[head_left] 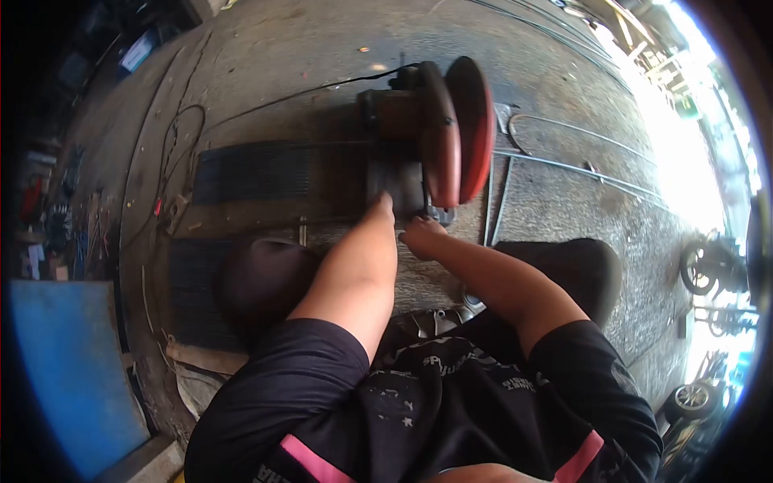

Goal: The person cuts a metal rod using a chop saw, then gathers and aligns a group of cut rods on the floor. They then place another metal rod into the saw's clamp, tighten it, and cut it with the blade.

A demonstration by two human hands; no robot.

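Note:
A red and dark cut-off saw [441, 133] with a large round guard stands on the floor in front of me. My left hand [383, 208] is at the near side of its base, fingers blurred and partly hidden. Just right of it, my right hand [423, 234] is bent at the saw's near edge, beside a metal part of the clamp [441, 215]. What either hand holds cannot be made out. Left of the saw lies a row of thin dark rods [251, 171], reaching toward its base.
A second bundle of dark rods [196, 282] lies by my left knee. A black cable [310, 87] runs left from the saw. Long thin rods [576, 167] extend right. A blue panel [72, 362] is at lower left; a wheel [692, 396] is at right.

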